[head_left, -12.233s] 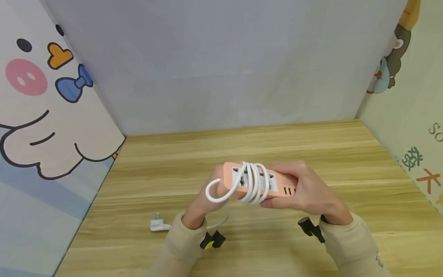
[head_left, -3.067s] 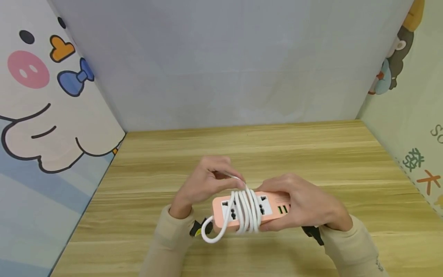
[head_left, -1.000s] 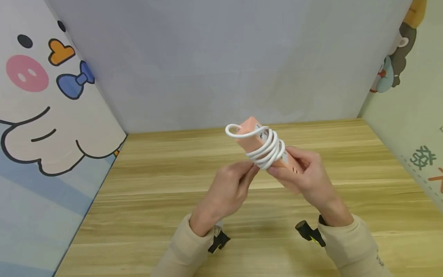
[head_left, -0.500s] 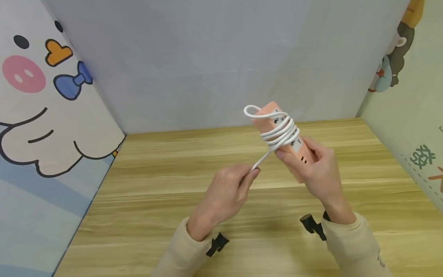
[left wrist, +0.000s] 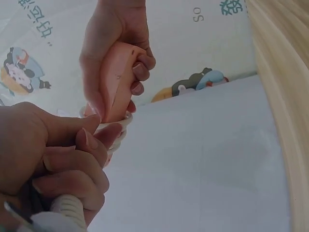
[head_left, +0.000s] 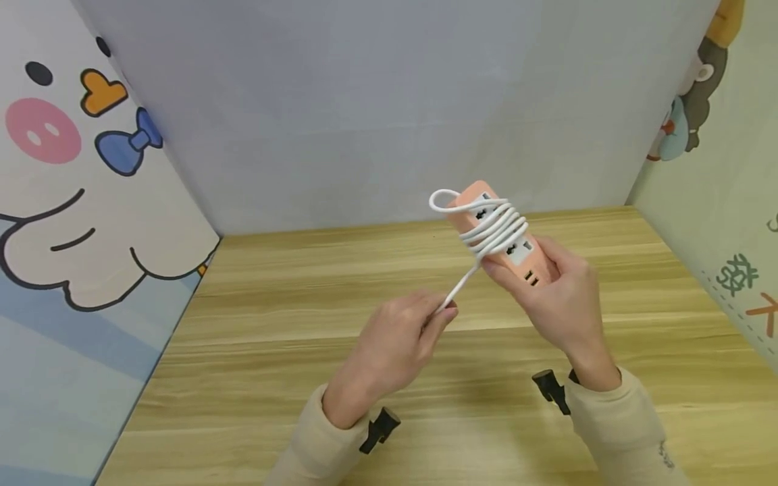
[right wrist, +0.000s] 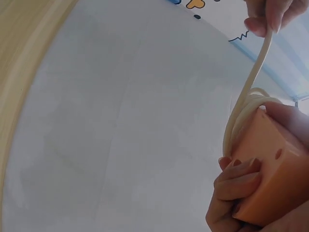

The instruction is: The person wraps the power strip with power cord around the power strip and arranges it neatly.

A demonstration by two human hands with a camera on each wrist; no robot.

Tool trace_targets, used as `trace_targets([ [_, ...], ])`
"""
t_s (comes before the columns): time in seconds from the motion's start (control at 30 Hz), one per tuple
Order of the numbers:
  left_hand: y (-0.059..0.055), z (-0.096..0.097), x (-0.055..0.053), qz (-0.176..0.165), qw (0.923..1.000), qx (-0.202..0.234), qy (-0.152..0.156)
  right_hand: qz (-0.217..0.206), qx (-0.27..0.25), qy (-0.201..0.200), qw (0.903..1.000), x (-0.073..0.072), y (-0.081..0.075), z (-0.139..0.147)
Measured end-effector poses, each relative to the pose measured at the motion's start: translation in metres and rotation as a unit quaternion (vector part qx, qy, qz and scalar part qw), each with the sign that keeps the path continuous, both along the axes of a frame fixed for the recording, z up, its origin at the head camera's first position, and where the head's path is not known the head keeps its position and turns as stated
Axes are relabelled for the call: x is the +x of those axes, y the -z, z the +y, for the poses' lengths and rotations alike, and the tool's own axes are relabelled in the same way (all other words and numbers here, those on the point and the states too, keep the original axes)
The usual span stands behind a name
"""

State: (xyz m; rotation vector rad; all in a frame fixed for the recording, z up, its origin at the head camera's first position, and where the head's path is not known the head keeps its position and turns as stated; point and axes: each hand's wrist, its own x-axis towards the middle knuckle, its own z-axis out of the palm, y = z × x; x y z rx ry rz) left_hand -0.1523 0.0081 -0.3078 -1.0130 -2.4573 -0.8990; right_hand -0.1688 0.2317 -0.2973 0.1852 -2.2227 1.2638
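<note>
In the head view a pink power strip point(head_left: 531, 264) is held up over the table, slanting with its far end up and left. My right hand point(head_left: 565, 304) grips its near end, by the USB ports. White cord point(head_left: 495, 229) wraps several times round the strip's middle, and a small loop juts from the far end. The cord's free length runs taut from the coils to my left hand point(head_left: 395, 344), which pinches it between thumb and fingers. Under those curled fingers the left wrist view shows the ribbed neck of the plug point(left wrist: 70, 207).
The wooden table point(head_left: 292, 290) spreads beneath both hands. A plain pale wall point(head_left: 365, 121) rises at its back edge, with cartoon-printed panels at left and right. Small black camera mounts point(head_left: 381, 429) sit on both wrists.
The plug lay on the table at first and has since left it. More coils were wound on. Within the last second the strip rose rightward, and a straight stretch of cord opened between it and my left hand.
</note>
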Motion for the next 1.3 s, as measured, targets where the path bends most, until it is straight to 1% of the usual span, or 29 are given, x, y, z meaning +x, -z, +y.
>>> trace_targets([
  [0.13, -0.004, -0.004, 0.004, 0.002, 0.9998, -0.016, -0.009, 0.021, 0.029, 0.018, 0.9992, 0.001, 0.000, -0.001],
  [0.23, -0.007, -0.006, 0.006, 0.012, 0.9994, -0.029, -0.015, 0.041, 0.051, 0.028, 0.9975, 0.001, 0.000, -0.003],
  [0.43, -0.010, -0.009, 0.009, 0.060, 0.9966, -0.048, -0.029, 0.081, 0.102, 0.059, 0.9897, -0.001, 0.005, -0.005],
  [0.53, -0.010, -0.009, 0.009, 0.076, 0.9952, -0.053, -0.032, 0.090, 0.115, 0.067, 0.9871, -0.002, 0.007, -0.006],
  [0.67, -0.012, -0.010, 0.011, 0.080, 0.9949, -0.051, -0.033, 0.090, 0.123, 0.073, 0.9857, -0.003, 0.007, -0.006],
  [0.77, -0.015, -0.011, 0.013, 0.074, 0.9957, -0.046, -0.034, 0.088, 0.127, 0.075, 0.9851, -0.003, 0.006, -0.006],
  [1.0, -0.018, -0.014, 0.015, 0.034, 0.9986, -0.029, -0.028, 0.084, 0.147, 0.073, 0.9829, -0.003, 0.006, -0.008],
  [1.13, -0.018, -0.015, 0.015, 0.030, 0.9989, -0.027, -0.025, 0.077, 0.149, 0.064, 0.9837, -0.004, 0.010, -0.010],
  [1.3, -0.018, -0.017, 0.015, 0.015, 0.9996, -0.006, -0.025, 0.070, 0.156, 0.053, 0.9838, -0.005, 0.014, -0.015],
])
